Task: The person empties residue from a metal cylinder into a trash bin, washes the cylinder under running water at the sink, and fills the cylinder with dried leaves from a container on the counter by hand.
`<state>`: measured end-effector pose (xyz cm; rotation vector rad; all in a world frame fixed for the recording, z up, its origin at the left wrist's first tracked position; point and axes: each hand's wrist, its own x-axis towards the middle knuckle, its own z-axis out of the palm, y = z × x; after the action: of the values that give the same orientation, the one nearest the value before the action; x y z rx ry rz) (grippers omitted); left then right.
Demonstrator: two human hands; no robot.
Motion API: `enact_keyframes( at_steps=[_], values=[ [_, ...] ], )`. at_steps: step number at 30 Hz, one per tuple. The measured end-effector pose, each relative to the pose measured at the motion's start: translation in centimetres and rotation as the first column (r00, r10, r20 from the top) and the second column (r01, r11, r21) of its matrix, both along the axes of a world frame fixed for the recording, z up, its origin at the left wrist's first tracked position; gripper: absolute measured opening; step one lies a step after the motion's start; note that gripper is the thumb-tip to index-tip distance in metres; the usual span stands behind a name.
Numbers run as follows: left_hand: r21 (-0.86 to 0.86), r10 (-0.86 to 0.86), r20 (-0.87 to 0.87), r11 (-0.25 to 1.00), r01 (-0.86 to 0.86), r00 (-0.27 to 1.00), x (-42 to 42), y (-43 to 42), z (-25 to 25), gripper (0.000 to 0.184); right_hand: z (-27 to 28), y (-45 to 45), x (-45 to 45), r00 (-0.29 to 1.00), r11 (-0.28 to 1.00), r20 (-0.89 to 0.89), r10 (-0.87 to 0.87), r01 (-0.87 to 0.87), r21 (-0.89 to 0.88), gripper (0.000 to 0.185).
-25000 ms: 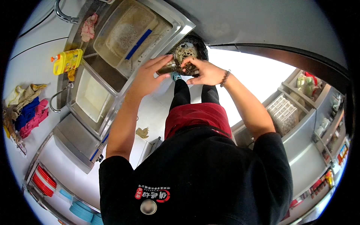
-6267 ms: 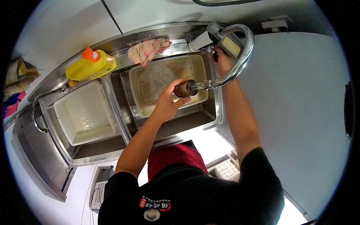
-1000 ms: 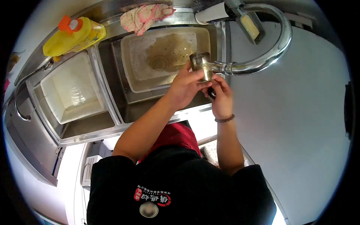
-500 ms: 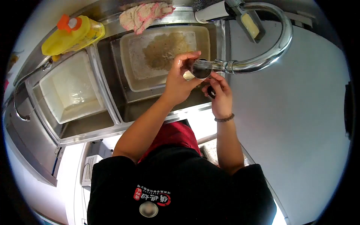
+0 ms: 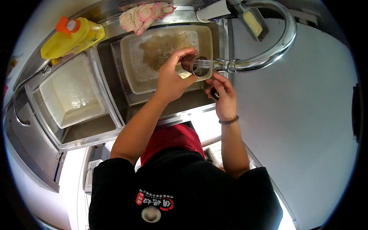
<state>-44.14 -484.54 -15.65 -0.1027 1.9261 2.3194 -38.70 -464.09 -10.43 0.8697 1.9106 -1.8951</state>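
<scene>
My left hand [image 5: 171, 78] is wrapped round a dark brown cylindrical cup [image 5: 188, 64] with a threaded mouth. Water from the chrome faucet [image 5: 230, 66] runs into its open mouth, which is turned toward the spout. Just below the spout, my right hand [image 5: 225, 94] closes its fingers on a small round black lid [image 5: 215, 93]. Cup and lid are apart. Beneath the cup, a translucent plastic tub [image 5: 129, 82] in the sink holds murky, brownish water.
Left of the divider, a second basin contains a white tub [image 5: 51, 92]. A yellow jug [image 5: 63, 44] with an orange cap and a pink-white cloth [image 5: 140, 19] rest along the back ledge. A grey counter [image 5: 291, 126] extends on the right, beside a small tray [image 5: 253, 25].
My left hand has moved the cup slightly left, away from the spout, and tilted it so its mouth faces the stream more. My right hand has barely moved.
</scene>
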Motion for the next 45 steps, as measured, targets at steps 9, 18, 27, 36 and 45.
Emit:
enact_keyframes(
  at_steps=[9,18,27,36,45],
  values=[
    [0.044,-0.051,0.040,0.998,0.049,0.998,1.4,1.4,-0.6,0.079,0.6,0.0,0.2,1.000,1.000,0.013,-0.020,0.019,0.009,0.031],
    [0.008,-0.026,0.021,1.000,0.026,0.999,1.3,1.2,-1.2,0.089,0.4,0.6,0.5,1.000,1.000,-0.002,-0.027,0.027,-0.006,0.030],
    [-0.017,0.031,0.029,0.999,-0.030,0.999,0.8,0.8,-1.1,0.082,0.6,0.4,0.5,1.000,1.000,0.008,0.005,-0.005,0.005,0.029],
    [0.187,0.075,0.369,0.970,-0.154,0.926,4.3,1.8,-4.0,0.071,0.3,0.5,0.5,1.000,1.000,0.014,0.024,-0.024,0.011,0.028],
    [0.544,-0.408,0.838,0.663,-0.514,0.362,7.1,1.9,-4.0,0.049,0.3,0.1,0.5,0.996,0.995,0.026,0.086,-0.087,0.042,0.030]
  ],
)
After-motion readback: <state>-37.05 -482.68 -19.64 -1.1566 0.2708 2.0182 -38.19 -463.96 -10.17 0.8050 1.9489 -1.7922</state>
